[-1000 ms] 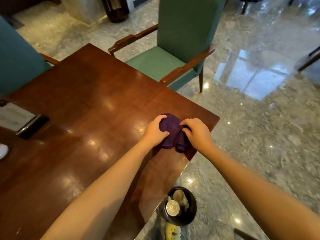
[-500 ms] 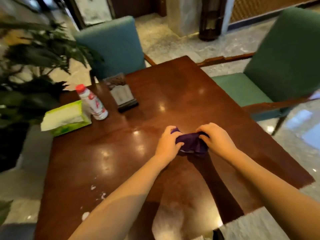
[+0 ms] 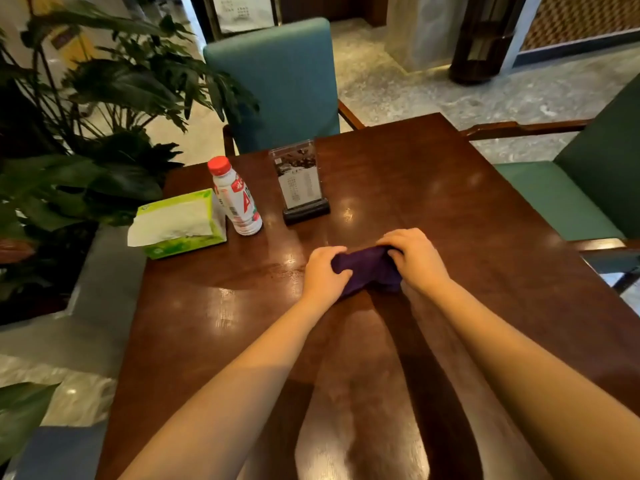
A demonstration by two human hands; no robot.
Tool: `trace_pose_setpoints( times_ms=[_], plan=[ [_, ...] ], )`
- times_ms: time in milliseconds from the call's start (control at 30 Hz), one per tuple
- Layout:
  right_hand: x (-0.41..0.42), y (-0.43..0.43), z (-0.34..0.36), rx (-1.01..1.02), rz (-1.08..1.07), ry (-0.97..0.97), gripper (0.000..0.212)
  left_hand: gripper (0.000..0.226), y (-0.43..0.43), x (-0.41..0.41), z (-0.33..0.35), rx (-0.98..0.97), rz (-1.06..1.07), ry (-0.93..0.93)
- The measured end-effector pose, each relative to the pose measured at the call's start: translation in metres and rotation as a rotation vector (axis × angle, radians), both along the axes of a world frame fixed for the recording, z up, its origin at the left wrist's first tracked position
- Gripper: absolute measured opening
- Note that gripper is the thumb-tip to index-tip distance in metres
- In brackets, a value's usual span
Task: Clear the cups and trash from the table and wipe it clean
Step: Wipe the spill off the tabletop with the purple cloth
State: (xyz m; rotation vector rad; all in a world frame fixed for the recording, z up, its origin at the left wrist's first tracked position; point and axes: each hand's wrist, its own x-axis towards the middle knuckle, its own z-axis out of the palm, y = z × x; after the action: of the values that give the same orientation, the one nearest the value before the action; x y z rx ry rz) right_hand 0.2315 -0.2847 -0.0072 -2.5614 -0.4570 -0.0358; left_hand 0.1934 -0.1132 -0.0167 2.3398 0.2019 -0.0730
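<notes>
Wipe step in hand. Left hand (image 3: 323, 271) and right hand (image 3: 414, 259) both grip the bunched purple cloth (image 3: 367, 268), fingers curled over its ends, pressing it on the table (image 3: 450, 202). No cups in view. Next move, likely: sweep outward. Beyond the left fingers stand bottle (image 3: 237, 199), tissue box (image 3: 176, 223) and menu stand (image 3: 301, 181); they block that corner and need wiping around.

The cloth (image 3: 367, 268) lies midway on the table (image 3: 450, 209), left hand (image 3: 325, 271) on its left end, right hand (image 3: 415, 259) on its right. Far left, running rightward: tissues (image 3: 180, 223), bottle (image 3: 237, 199), stand (image 3: 301, 183).
</notes>
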Motion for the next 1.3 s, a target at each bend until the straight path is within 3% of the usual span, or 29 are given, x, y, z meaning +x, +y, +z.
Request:
trace_pose_setpoints(
  times_ms=[133, 267, 500, 633, 733, 800, 867, 933, 1000, 1067, 1300],
  plan=[
    [-0.012, 0.006, -0.044, -0.056, -0.232, 0.250, 0.053, 0.057, 0.016, -0.003, -0.027, -0.095, 0.114, 0.202],
    [-0.022, 0.015, -0.058, 0.096, -0.437, 0.343, 0.055, 0.061, 0.016, -0.004, -0.039, -0.348, 0.223, 0.241],
    [-0.013, 0.022, -0.057, 0.148, -0.466, 0.397, 0.055, 0.067, 0.005, 0.005, -0.050, -0.391, 0.251, 0.217],
    [-0.005, 0.023, -0.044, 0.280, -0.451, 0.439, 0.051, 0.051, 0.007, 0.010, -0.053, -0.395, 0.224, 0.189],
    [-0.017, 0.016, -0.038, 0.172, -0.383, 0.454, 0.049, 0.037, 0.008, 0.002, -0.052, -0.267, 0.139, 0.094],
    [-0.031, 0.013, -0.042, -0.082, -0.335, 0.471, 0.049, 0.034, 0.009, -0.011, -0.053, -0.092, 0.041, 0.026],
    [-0.039, 0.015, -0.049, -0.326, -0.286, 0.295, 0.051, 0.039, 0.010, -0.021, -0.058, 0.135, -0.084, -0.005],
    [-0.035, 0.021, -0.062, -0.335, -0.120, 0.153, 0.056, 0.047, 0.012, -0.025, -0.064, 0.338, -0.220, 0.038],
    [-0.033, 0.030, -0.075, -0.373, 0.044, 0.186, 0.067, 0.052, 0.016, -0.024, -0.065, 0.405, -0.283, 0.066],
    [-0.030, 0.037, -0.087, -0.446, 0.077, 0.185, 0.080, 0.055, 0.033, -0.022, -0.064, 0.406, -0.281, 0.028],
    [-0.011, 0.060, -0.099, -0.536, 0.109, 0.135, 0.083, 0.069, 0.188, -0.054, -0.071, 0.558, -0.069, 0.058]
  ],
)
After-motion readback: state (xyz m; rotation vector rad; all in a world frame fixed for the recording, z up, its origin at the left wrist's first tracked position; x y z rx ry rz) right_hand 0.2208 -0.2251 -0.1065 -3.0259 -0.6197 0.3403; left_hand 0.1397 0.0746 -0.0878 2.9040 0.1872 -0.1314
